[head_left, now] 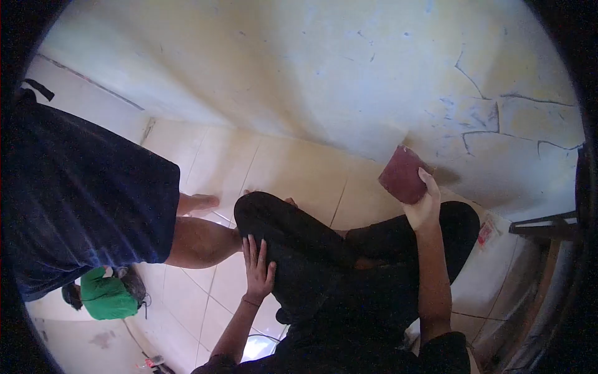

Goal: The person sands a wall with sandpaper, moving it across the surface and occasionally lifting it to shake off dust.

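My right hand [423,202] grips a dark red, flat, roughly square piece [402,174], thumb on its face, held up close to the pale wall [349,75]. The wall has cracks and small bluish marks on its right part. My left hand [258,268] rests on my black-trousered knee [274,230], fingers spread, holding nothing. My legs are crossed on the tiled floor [311,181].
At the left a person in dark shorts [99,193] stands close to my left knee. Farther back is another person in a green top [109,296]. A dark-edged piece of furniture [545,227] is at the right, near a small red-and-white packet [485,233] on the floor.
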`<act>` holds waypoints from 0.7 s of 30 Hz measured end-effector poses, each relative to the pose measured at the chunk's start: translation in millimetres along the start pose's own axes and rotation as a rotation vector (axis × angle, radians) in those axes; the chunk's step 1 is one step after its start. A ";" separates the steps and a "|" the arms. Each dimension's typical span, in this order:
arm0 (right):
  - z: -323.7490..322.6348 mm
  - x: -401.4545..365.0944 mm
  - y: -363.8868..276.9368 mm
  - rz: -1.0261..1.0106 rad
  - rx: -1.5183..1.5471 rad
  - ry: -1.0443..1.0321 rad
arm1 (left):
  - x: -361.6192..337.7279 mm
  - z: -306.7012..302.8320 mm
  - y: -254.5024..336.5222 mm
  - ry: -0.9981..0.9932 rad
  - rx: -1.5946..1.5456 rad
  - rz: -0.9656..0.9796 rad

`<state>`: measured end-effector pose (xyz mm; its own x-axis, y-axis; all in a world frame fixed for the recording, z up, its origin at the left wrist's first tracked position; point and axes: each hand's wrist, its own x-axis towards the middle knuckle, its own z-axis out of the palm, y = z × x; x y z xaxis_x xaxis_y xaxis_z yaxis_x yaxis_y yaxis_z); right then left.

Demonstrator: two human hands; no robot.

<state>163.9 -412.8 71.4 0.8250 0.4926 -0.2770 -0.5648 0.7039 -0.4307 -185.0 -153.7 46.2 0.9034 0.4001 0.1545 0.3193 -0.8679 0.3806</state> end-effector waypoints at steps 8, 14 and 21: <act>7.4 -2.4 -5.2 -0.031 -0.053 -0.013 | -71.0 -9.6 -41.0 -0.488 -0.012 0.063; 10.5 -0.8 -3.0 -0.011 -0.011 -0.021 | -41.5 -30.9 -47.5 -1.059 0.178 0.196; 0.3 -1.0 -4.2 -0.017 -0.008 0.025 | -51.9 7.5 -80.4 -1.019 0.228 0.411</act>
<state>165.4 -416.1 73.7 0.8346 0.4679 -0.2906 -0.5508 0.7076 -0.4426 -255.4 -106.9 0.8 0.7311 -0.2664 -0.6281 -0.1068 -0.9540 0.2802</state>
